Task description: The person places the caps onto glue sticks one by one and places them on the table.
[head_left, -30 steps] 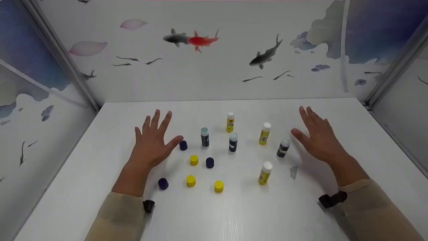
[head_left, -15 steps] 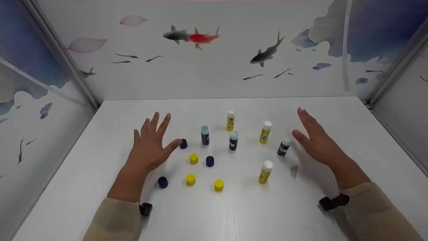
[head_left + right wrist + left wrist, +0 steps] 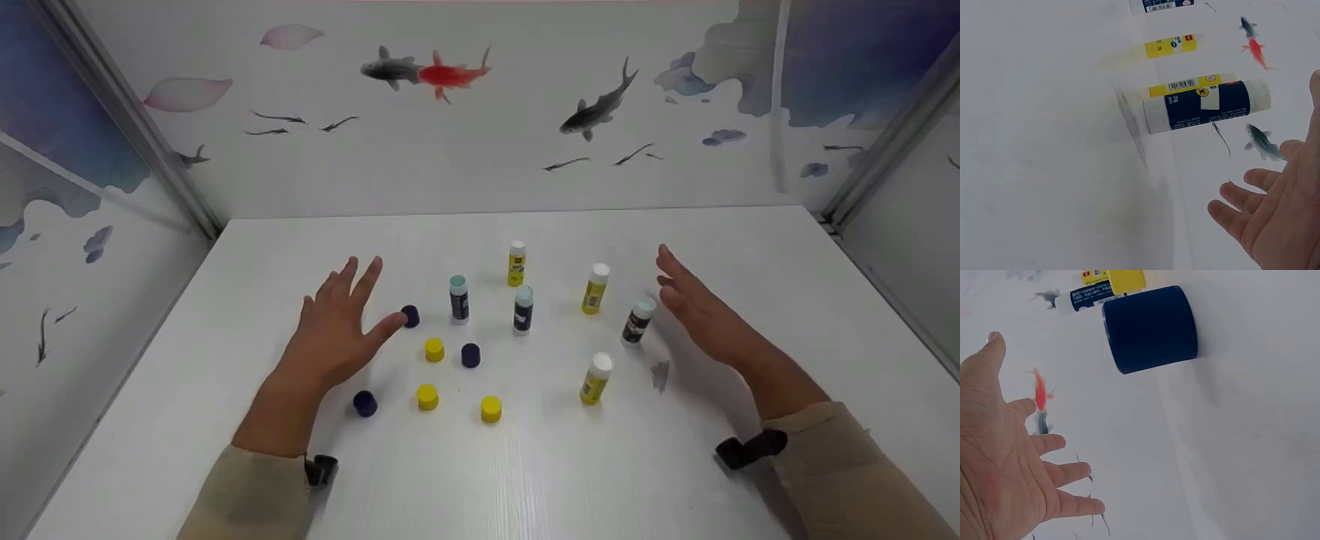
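My left hand (image 3: 330, 337) hovers with spread fingers at the left of the table, its thumb overlapping a dark blue cap (image 3: 410, 316) in the head view. In the left wrist view another dark blue cap (image 3: 1151, 329) looms near the palm. My right hand (image 3: 709, 322), palm turned inward and holding nothing, is beside a dark blue glue stick (image 3: 637, 322). Two more dark blue glue sticks, one on the left (image 3: 459, 300) and one in the middle (image 3: 523, 311), stand upright. Yellow glue sticks stand at the back (image 3: 517, 264), right (image 3: 595, 289) and front (image 3: 595, 380).
Loose yellow caps (image 3: 427, 397) and dark blue caps (image 3: 470, 355) lie at the left and middle of the white table (image 3: 420, 480). A grey smudge (image 3: 660, 376) marks the tabletop at the right. Walls with painted fish (image 3: 454, 75) enclose the back and sides.
My right hand has turned more edge-on, its fingers closer together. My left hand has shifted slightly left. The whole head view has tilted down a little; the sticks and caps keep their places.
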Available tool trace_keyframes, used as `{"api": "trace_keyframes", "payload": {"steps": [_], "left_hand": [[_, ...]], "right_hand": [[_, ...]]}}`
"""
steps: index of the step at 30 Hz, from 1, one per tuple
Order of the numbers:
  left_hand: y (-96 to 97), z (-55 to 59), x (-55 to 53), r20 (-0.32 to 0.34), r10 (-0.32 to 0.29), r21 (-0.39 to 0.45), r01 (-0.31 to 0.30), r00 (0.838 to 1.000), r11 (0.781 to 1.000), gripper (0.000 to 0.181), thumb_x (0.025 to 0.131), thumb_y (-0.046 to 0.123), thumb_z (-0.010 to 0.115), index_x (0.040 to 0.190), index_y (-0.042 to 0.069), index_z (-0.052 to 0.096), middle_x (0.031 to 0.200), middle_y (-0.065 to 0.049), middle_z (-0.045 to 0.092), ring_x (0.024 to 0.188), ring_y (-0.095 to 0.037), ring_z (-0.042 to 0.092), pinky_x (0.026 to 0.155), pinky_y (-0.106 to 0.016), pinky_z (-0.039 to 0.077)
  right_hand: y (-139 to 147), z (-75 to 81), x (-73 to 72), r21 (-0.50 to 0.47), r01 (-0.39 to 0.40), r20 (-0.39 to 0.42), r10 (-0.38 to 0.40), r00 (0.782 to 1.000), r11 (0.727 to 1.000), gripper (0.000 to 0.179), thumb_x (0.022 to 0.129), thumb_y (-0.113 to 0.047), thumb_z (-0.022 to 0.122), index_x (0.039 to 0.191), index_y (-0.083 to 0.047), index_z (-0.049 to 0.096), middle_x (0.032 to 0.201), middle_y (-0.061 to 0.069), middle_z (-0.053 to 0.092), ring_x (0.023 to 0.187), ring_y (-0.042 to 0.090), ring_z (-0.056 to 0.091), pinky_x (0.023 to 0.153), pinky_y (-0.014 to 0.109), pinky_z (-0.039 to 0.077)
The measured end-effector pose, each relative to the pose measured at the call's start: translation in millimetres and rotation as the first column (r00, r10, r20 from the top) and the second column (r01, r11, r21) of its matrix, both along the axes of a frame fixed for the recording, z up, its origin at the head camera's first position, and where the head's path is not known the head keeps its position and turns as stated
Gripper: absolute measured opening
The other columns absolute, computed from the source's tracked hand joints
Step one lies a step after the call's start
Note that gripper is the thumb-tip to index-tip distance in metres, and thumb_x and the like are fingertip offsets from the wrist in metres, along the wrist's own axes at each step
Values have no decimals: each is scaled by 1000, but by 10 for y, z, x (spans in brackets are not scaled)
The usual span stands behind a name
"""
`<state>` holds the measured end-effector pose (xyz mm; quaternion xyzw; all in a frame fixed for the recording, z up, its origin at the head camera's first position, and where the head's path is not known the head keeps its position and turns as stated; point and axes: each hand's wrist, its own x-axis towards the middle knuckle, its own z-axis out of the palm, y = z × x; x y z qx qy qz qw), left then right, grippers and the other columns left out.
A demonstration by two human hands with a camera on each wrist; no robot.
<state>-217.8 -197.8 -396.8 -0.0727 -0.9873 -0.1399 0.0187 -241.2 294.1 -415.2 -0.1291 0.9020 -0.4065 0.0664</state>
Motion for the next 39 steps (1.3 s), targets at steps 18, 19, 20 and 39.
{"api": "trace_keyframes", "payload": {"steps": [18,19,20,39], "left_hand": [[-233,-16,187,160,-39,181,10,986,983,90,97,81,36,168,34,6,176,-11,7,161,-42,13,123,-70,20],[-249,-24,201,166,-42,190,10,985,982,89,98,80,37,168,34,6,176,-11,7,161,-42,13,123,-71,19],[-265,-32,214,172,-45,199,10,984,980,89,98,79,38,168,34,6,176,-11,7,161,-42,13,123,-71,18],[-343,-41,347,289,-70,199,12,955,980,92,94,83,40,167,35,14,175,-13,15,160,-43,17,123,-71,20]], "right_hand": [[-36,-144,-29,-112,-92,50,98,994,989,66,114,-37,38,165,-44,-3,175,13,15,158,46,22,121,76,19],[-36,-145,-29,-114,-92,56,98,994,989,67,114,-37,40,165,-44,-3,175,12,15,158,46,21,121,75,20],[-36,-144,-29,-116,-90,62,98,993,989,68,113,-37,42,165,-45,-2,175,12,15,158,47,20,121,75,20],[-35,-153,-34,-60,-104,132,111,985,993,81,103,-39,65,168,-26,18,168,10,35,144,38,45,115,60,43]]}}
